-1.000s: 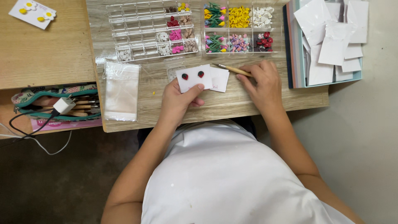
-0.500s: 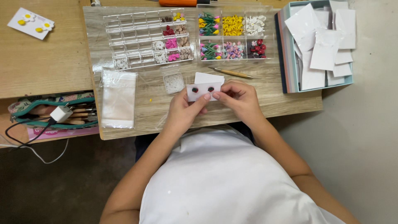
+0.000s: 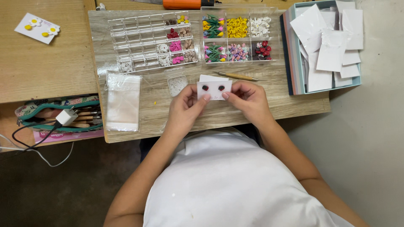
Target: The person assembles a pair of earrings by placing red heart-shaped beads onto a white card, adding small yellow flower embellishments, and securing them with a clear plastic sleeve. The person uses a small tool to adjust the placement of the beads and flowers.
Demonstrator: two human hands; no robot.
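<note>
1. Small white rectangular card (image 3: 214,89) with two dark red studs pinned to it, held up just above the pale wood-grain tabletop (image 3: 269,105), near its front edge and between both hands.
2. Left hand (image 3: 185,110) at the card's left end, fingers (image 3: 205,98) pinching its lower left corner, thumb tip on the front face.
3. Right hand (image 3: 249,101) at the card's right end, fingers (image 3: 226,95) pinching its lower right corner.
4. Second white card (image 3: 210,78) lying flat just behind the held one, partly hidden by it.
5. Slim wooden-handled tool (image 3: 237,76) lying on the tabletop just beyond the right hand, apart from it.
6. Small clear square tub of pale bits (image 3: 177,84) just left of the cards.
7. Clear plastic compartment box with six sections of coloured flower pieces (image 3: 240,35) at the far side; wider clear organiser with mostly bare sections (image 3: 147,42) just to its left.
8. Stack of clear plastic sleeves (image 3: 123,101) well left of the left hand.
9. Pale blue open box full of blank white cards (image 3: 326,46) at the right end of the tabletop.
10. Teal zipped pouch with tools (image 3: 50,117) and white charger plug (image 3: 66,117) on a lower ledge at the left.
</note>
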